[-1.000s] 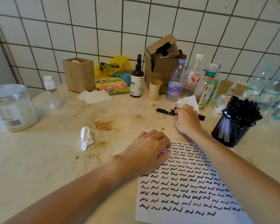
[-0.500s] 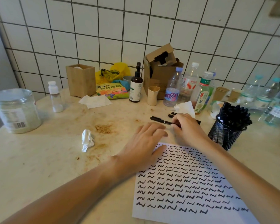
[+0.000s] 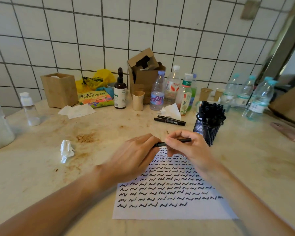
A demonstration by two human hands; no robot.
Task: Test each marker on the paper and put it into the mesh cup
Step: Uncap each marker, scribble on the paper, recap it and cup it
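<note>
1. 2 loose markers [image 3: 169,120] at 12 o'clock of paper [image 3: 174,212]; cup [image 3: 207,132] at 1, packed.
2. Both hands now pinch one marker [image 3: 161,144] over paper top: left hand [image 3: 134,157], right hand [image 3: 187,147]; earlier left lay flat.

Head-worn wide-angle view, looking forward and down over a counter.

The single camera sits above and behind both forearms, close to the hands, and faces the tiled wall [image 3: 92,40] at the back. The paper [image 3: 169,210] lies low in the frame, nearest the lens, while the bottles [image 3: 157,92] stand farther off. Straight lines bow toward the frame edges.
</note>
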